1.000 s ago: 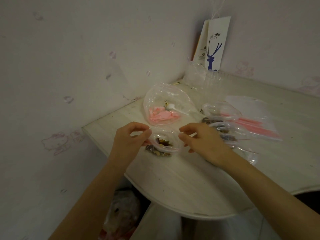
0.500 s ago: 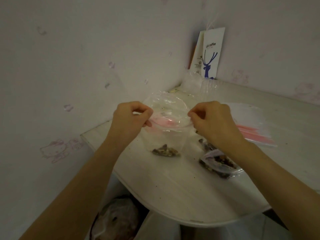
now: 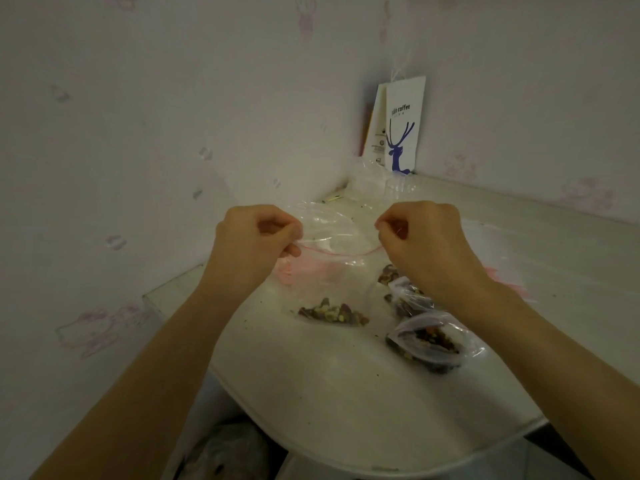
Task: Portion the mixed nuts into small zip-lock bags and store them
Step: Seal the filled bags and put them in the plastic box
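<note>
Fingers (image 3: 291,250) pinch the zip-lock bag (image 3: 331,289) above a crumb-flecked white corner table (image 3: 346,393).

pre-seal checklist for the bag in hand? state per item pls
1. Left hand pinches one top corner of the zip-lock bag: ok.
2. Right hand pinches the other top corner: ok.
3. Nuts lie at the bottom, clear of the red zip strip: ok.
4. Whole red zip strip pressed shut: cannot tell.
5. Bare table spot near the filled bags to set it down: ok.
</note>
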